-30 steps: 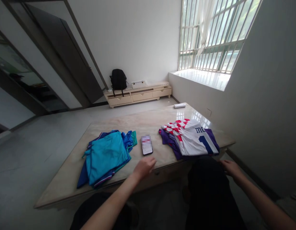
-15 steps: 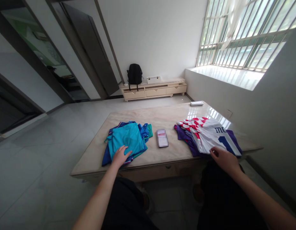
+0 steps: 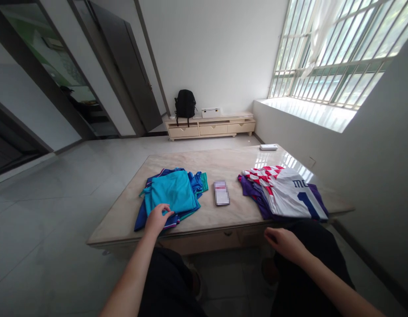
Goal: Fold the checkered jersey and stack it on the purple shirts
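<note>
On the near left part of the marble-topped table (image 3: 223,160), the left hand (image 3: 157,219) has settled onto the near edge of the stack of blue and teal shirts (image 3: 172,196), fingers curling into the fabric; half a second ago it lay flat and spread on the same spot, so the touch is turning into a grasp (whether cloth is actually pinched yet I cannot tell). Just right of that stack the smartphone (image 3: 221,192) lies face up, untouched and where it was. Further right sits the pile topped by a red-and-white checked jersey (image 3: 284,191), numbered back upward, over purple garments. The right hand (image 3: 283,242) has pulled off this pile's near edge and now hangs below the table edge over the person's lap, loosely half-closed and empty. My reading: attention has shifted to the blue stack.
</note>
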Tool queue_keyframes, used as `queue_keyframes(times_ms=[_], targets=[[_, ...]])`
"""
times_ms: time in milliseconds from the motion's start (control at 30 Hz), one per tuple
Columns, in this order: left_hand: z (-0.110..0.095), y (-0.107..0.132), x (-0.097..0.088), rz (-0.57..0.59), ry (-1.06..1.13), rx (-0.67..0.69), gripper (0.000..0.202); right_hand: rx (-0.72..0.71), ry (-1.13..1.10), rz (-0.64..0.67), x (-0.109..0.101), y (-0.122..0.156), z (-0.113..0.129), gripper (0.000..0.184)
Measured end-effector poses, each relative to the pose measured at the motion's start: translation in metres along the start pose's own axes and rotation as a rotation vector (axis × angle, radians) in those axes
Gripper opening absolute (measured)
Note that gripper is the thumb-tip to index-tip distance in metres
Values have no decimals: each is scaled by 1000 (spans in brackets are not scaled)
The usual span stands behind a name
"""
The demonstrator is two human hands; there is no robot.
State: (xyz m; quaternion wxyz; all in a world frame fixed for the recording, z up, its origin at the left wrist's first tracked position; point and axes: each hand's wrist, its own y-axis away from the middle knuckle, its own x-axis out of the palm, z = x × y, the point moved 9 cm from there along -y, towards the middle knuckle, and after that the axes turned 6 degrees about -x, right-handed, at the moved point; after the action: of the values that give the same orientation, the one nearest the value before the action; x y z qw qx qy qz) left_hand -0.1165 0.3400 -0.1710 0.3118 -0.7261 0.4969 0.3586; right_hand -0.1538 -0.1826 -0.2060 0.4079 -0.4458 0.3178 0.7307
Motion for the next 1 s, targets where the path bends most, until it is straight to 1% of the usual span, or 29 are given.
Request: queue_keyframes(times_ms=[167,300,433,533,667,767,833,933,1000], targets=[[3,3,-6,-35,-12,-43,16,-28,-97,44,32,-5,16,23],[0,3,-3,-8,-24,-42,11,-77,-142,113,55,0,33,21],[-3,2,0,16,-39,-21,9,-104,-165,180,69,9,44,23],[-4,1,2,22,-63,-16,9,-104,-176,204,73,10,46,27],[-8,2,3,2,-85,-9,9,-96,-186,206,73,7,47,30],[-14,3,-1,-31,-85,-10,8,-92,-192,203,72,6,50,30],[-19,4,-7,-66,-79,-13,7,-94,-197,200,72,6,54,30],[-32,11,-21,-143,-58,-2,7,-104,-202,190,71,4,59,31],[-50,25,-29,-193,-33,31,11,-108,-241,179,72,1,62,29]])
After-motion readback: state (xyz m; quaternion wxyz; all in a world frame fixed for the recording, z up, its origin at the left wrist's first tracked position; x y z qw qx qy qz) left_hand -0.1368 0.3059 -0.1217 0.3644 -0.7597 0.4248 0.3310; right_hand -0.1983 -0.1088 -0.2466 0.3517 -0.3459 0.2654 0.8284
